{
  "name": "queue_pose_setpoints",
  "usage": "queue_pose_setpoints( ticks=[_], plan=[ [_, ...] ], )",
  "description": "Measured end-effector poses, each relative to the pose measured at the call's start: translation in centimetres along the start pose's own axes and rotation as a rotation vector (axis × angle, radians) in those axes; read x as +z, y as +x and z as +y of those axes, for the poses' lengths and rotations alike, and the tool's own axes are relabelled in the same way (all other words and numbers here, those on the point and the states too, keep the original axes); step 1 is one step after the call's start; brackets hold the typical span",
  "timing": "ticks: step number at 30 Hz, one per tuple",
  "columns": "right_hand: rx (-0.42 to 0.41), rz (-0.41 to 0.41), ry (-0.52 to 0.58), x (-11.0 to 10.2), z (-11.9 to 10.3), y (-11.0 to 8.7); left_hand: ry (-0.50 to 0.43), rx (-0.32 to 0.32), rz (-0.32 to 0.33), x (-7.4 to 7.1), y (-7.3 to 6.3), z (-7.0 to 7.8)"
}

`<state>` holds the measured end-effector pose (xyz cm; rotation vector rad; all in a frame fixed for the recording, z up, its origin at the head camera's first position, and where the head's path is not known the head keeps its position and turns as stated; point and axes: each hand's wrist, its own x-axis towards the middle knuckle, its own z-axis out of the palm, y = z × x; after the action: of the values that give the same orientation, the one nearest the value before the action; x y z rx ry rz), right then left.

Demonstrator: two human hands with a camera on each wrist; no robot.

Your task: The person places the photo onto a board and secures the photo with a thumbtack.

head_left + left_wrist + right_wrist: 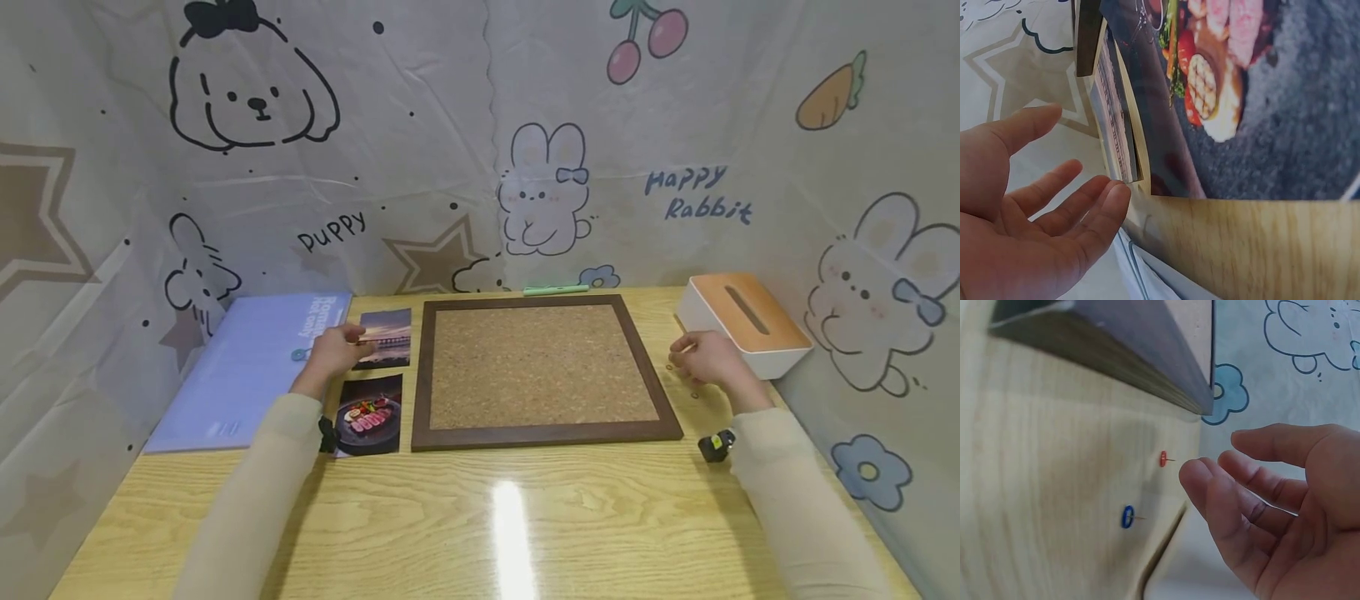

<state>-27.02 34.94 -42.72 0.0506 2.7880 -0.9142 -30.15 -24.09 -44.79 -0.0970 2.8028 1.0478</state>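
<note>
My left hand (332, 357) hovers over the left edge of a photo of a sunset sky (390, 337), its fingers loosely bent and the thumb apart in the left wrist view. Just below that lies a photo of sliced meat on a dark plate (369, 419). A brown-framed cork board (543, 367) is flat between both hands. My right hand (711, 360) is beside the board's right side, relaxed and holding nothing visible. Close to its fingertips, a red thumbtack (1163, 459) and a blue thumbtack (1127, 517) lie on the table with their pins sideways.
A white tissue box with an orange-brown lid (750, 312) stands behind the right hand. A lilac folder (251, 367) lies at the left. Behind the board is a green pen (556, 290). Printed cloth (420, 125) encloses the wooden table (450, 517).
</note>
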Motion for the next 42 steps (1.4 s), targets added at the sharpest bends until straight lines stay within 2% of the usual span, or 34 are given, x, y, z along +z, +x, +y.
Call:
queue_pose_setpoints(
  ticks=[8, 14, 18, 22, 27, 31, 34, 42],
  plan=[
    [0.012, 0.007, -0.071, 0.6, 0.6, 0.5, 0.006, -0.036, 0.001, 0.5, 0.0, 0.3],
    [0.026, 0.007, -0.074, 1.0, 1.0, 0.9, -0.016, -0.079, 0.009, 0.9, 0.3, 0.6],
    [0.022, 0.010, -0.103, 1.2, 1.2, 1.1, -0.021, -0.082, 0.008, 1.1, 0.4, 0.7],
    [0.022, 0.009, -0.148, 1.2, 1.1, 1.1, 0.034, -0.068, 0.029, 1.4, 0.7, 0.6],
    [0.026, 0.000, -0.156, 1.3, 1.1, 1.2, 0.119, -0.068, 0.076, 1.8, 1.1, 0.3],
    [0.023, -0.006, -0.150, 1.4, 1.2, 1.3, 0.153, -0.059, 0.092, 1.8, 1.2, 0.4],
    [0.022, -0.007, -0.145, 1.4, 1.2, 1.3, 0.151, -0.062, 0.088, 1.8, 1.2, 0.6],
    [0.002, -0.007, -0.157, 1.5, 1.5, 1.5, 0.070, -0.099, 0.087, 1.6, 1.1, 0.7]
  ],
)
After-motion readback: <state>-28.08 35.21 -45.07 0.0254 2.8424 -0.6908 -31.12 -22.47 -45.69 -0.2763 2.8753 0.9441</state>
